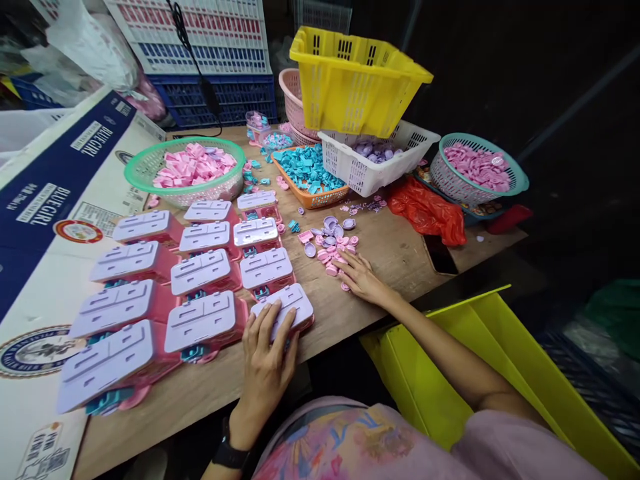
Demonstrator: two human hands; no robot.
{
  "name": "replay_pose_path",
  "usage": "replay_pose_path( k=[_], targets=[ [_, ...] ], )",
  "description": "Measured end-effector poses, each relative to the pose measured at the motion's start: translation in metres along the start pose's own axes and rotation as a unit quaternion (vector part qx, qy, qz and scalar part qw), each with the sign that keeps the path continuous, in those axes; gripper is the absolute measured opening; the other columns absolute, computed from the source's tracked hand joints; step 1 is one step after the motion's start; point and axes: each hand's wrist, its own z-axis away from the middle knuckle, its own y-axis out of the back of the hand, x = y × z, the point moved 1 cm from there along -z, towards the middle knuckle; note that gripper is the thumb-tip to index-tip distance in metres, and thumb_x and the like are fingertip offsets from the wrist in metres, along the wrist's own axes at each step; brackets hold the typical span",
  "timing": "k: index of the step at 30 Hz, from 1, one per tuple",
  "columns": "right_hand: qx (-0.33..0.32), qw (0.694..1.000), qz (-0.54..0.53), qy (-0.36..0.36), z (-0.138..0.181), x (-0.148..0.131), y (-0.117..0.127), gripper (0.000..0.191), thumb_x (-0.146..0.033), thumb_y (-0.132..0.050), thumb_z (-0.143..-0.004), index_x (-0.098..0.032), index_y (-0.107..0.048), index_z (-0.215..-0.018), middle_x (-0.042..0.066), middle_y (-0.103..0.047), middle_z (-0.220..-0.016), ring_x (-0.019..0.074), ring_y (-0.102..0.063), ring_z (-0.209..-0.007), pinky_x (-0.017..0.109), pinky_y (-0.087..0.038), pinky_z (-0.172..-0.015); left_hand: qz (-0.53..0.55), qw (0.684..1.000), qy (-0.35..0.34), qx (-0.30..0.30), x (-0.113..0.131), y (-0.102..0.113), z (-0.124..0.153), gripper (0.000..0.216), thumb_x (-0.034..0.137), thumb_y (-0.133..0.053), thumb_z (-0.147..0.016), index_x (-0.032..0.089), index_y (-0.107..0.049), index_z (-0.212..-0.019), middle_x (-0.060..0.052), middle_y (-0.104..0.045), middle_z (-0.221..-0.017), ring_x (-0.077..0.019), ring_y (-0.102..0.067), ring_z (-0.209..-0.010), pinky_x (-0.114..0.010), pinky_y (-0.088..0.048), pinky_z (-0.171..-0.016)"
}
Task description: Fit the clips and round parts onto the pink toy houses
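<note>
My left hand [267, 350] is on a small pink box with a lilac lid [295, 303], at the near right end of the rows. Its fingers lie over the lid and the thumb is at the near side. Several more pink boxes with lilac lids [200, 321] stand in rows to the left, teal parts showing beneath them. My right hand [364, 279] reaches into a loose pile of small pink pieces [330, 257], fingers stretched out and touching them. Lilac oval pieces [333, 227] lie just behind that pile.
At the back stand a green basket [135, 175] of pink parts, an orange basket [313, 199] of teal parts, and a white basket [350, 173] under a yellow crate [350, 87]. A phone [440, 255] and red bag [430, 210] lie right. A yellow bin [450, 347] stands below.
</note>
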Motion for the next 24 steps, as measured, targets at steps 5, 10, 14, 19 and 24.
replay_pose_path(
  k=[5, 10, 14, 19, 24],
  targets=[
    [0.07, 0.996, -0.047, 0.007, -0.005, -0.003, 0.002, 0.044, -0.033, -0.041, -0.107, -0.024, -0.059, -0.147, 0.014, -0.045, -0.16, 0.0275, -0.036, -0.154, 0.053, -0.034, -0.123, 0.042, 0.999, 0.01, 0.025, 0.003, 0.008, 0.001, 0.074, 0.015, -0.071, -0.09, 0.026, -0.041, -0.156, -0.018, -0.048, -0.154, -0.0364, -0.045, -0.146, -0.059, -0.041, -0.12],
    [0.127, 0.987, -0.094, 0.036, -0.03, -0.006, 0.005, 0.04, -0.036, -0.051, -0.103, -0.023, -0.066, -0.138, 0.015, -0.055, -0.15, 0.0292, -0.049, -0.145, 0.05, -0.043, -0.119, -0.005, 0.993, 0.018, 0.113, -0.009, 0.042, 0.001, 0.077, 0.008, -0.073, -0.087, 0.028, -0.044, -0.155, -0.014, -0.053, -0.147, -0.0327, -0.052, -0.139, -0.054, -0.046, -0.117],
    [0.14, 0.982, -0.098, 0.078, -0.076, -0.012, 0.014, 0.039, -0.038, -0.054, -0.101, -0.022, -0.068, -0.134, 0.016, -0.057, -0.147, 0.0309, -0.054, -0.139, 0.051, -0.047, -0.114, -0.072, 0.983, 0.044, 0.163, -0.042, 0.075, -0.008, 0.072, 0.005, -0.071, -0.087, 0.03, -0.049, -0.151, -0.013, -0.057, -0.141, -0.0315, -0.056, -0.133, -0.051, -0.048, -0.113],
    [0.104, 0.981, -0.073, 0.146, -0.172, -0.044, 0.031, 0.041, -0.039, -0.056, -0.099, -0.023, -0.067, -0.135, 0.015, -0.056, -0.147, 0.0312, -0.054, -0.138, 0.051, -0.045, -0.115, -0.093, 0.98, 0.119, 0.126, -0.092, 0.101, -0.023, 0.047, 0.014, -0.063, -0.095, 0.026, -0.055, -0.14, -0.012, -0.058, -0.137, -0.0293, -0.057, -0.128, -0.048, -0.05, -0.108],
    [0.062, 0.976, -0.004, 0.208, -0.306, -0.086, 0.024, 0.044, -0.029, -0.057, -0.095, -0.019, -0.065, -0.137, 0.017, -0.059, -0.142, 0.0318, -0.053, -0.138, 0.052, -0.042, -0.117, -0.065, 0.987, 0.123, 0.084, -0.122, 0.13, -0.027, 0.034, 0.019, -0.059, -0.099, 0.027, -0.059, -0.132, -0.008, -0.06, -0.135, -0.0248, -0.058, -0.125, -0.041, -0.05, -0.106]
  ],
)
